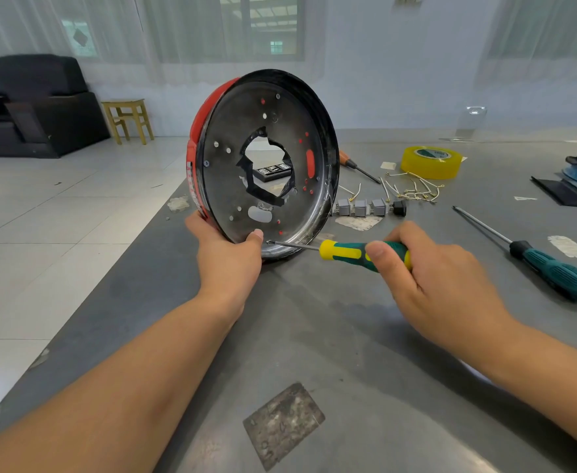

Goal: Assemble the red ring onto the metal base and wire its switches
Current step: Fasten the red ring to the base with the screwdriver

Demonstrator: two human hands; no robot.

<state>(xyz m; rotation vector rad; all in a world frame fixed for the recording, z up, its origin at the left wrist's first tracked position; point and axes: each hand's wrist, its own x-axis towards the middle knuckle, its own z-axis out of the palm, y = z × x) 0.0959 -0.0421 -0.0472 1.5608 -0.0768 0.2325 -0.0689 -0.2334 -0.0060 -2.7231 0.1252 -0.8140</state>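
A grey metal worktable (314,336) is standing in a tiled room with sheer curtains over the windows, a dark armchair (38,104) and a small wooden stool (128,119) behind it at the left.

The left hand (227,257) is gripping the bottom edge of the metal base (266,165), thumb pressed on the inner face near the rim, propping the disc up on its edge on the table. The right hand (427,268) is clenching the green-and-yellow handle of a screwdriver (348,252), whose thin shaft is lying nearly level and whose tip is meeting a small screw (268,241) at the base's lower rim, just beside the left thumb.

The red ring (195,155) is sitting against the far side of the base, showing along its left edge and through the holes in the dark plate, which has a ragged central opening.

Behind the base to the right, three grey switches (362,207) are lying in a row with a small black switch (399,208) beside them, and short wires (413,189) with metal terminals are lying scattered just beyond. A roll of yellow tape (432,162) is resting farther back, near an orange-handled screwdriver (357,167). A second, longer green-handled screwdriver (532,257) is lying well apart at the right.
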